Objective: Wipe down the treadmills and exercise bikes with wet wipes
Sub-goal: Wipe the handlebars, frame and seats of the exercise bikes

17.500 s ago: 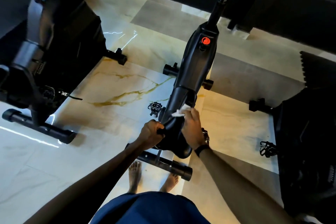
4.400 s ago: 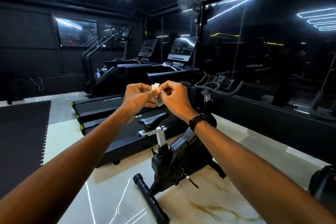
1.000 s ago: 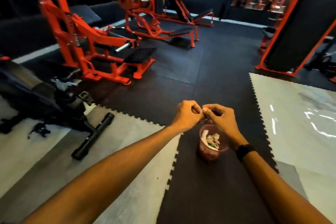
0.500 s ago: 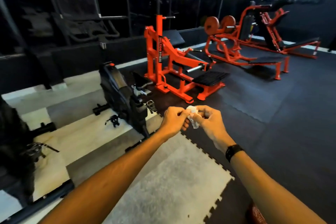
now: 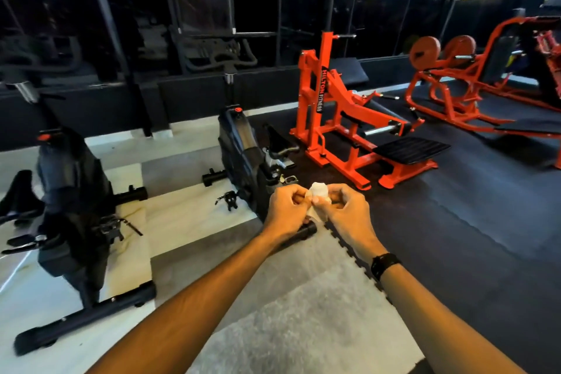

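Beyond my fingers the dark rubber-tiled gym floor (image 5: 455,237) spreads to the right, meeting the pale glossy marble floor (image 5: 188,209) on the left along a jigsaw-edged seam that runs under my wrists. Ahead and to the right of my fingers stands the large orange steel weight machine with a black footplate (image 5: 343,118), and further right a second orange plate-loaded machine (image 5: 473,82) with round weight discs. Well to the left of my fingers is the nearer black exercise bike with a red knob on top (image 5: 73,200), standing on the marble. Just beyond my left knuckles is the second black exercise bike (image 5: 246,158), its rear foot bar partly hidden behind my hands. Both forearms reach forward from the bottom of the head view and converge at the centre, wrists slightly bent inward, with a black wristband (image 5: 385,263) on the right wrist. My left hand (image 5: 288,211) has its fingers curled in toward the palm, thumb and fingertips pinching one side of the small crumpled white wet wipe (image 5: 318,191). My right hand (image 5: 344,211) mirrors it, fingers curled, thumb and forefinger pinching the other side. The wipe sits bunched between the two sets of fingertips, held in the air above the floor seam, touching no machine.
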Demonstrator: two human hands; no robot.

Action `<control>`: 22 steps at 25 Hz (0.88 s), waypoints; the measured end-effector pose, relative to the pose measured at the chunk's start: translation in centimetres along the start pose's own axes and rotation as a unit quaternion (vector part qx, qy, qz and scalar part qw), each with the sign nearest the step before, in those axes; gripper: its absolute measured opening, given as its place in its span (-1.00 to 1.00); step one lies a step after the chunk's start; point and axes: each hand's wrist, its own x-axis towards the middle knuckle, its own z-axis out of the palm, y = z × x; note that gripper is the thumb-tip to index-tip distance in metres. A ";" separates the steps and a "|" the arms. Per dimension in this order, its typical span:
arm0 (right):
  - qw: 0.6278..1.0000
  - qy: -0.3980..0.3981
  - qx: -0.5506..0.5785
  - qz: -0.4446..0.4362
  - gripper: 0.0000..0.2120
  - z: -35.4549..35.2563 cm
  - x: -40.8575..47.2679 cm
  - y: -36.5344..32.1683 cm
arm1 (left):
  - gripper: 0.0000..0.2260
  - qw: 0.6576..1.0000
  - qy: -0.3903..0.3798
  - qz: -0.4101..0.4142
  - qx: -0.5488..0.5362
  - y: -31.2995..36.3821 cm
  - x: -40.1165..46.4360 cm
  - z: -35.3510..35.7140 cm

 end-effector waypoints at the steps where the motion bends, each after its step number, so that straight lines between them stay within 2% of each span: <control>1: 1.000 -0.021 -0.014 -0.008 -0.88 1.5 1.3 0.3 | -0.97 1.000 0.020 -0.010 0.002 -0.6 0.9 -0.9; 6: 0.993 -0.080 -0.063 -0.052 -0.85 9.3 9.5 2.3 | -0.84 0.996 0.080 -0.036 0.013 -5.0 8.7 -5.6; 9: 0.992 -0.102 -0.054 -0.050 -0.85 12.9 16.0 4.5 | -0.79 0.996 0.073 -0.045 0.006 -8.4 16.2 -7.2; 12: 0.990 -0.130 -0.049 -0.040 -0.83 14.2 21.2 6.7 | -0.74 0.997 0.032 -0.061 0.027 -10.6 21.9 -7.6; 16: 0.990 -0.103 -0.085 0.039 -0.89 14.7 28.6 11.4 | -0.68 0.995 -0.010 -0.095 0.028 -14.2 29.9 -6.9; 19: 0.990 -0.086 -0.072 0.088 -0.89 14.5 33.0 14.4 | -0.71 0.990 -0.030 -0.138 0.010 -16.3 34.2 -5.1; 22: 0.989 -0.092 -0.049 0.102 -0.79 14.3 37.9 17.2 | -0.75 0.984 -0.041 -0.171 -0.016 -19.0 39.1 -3.3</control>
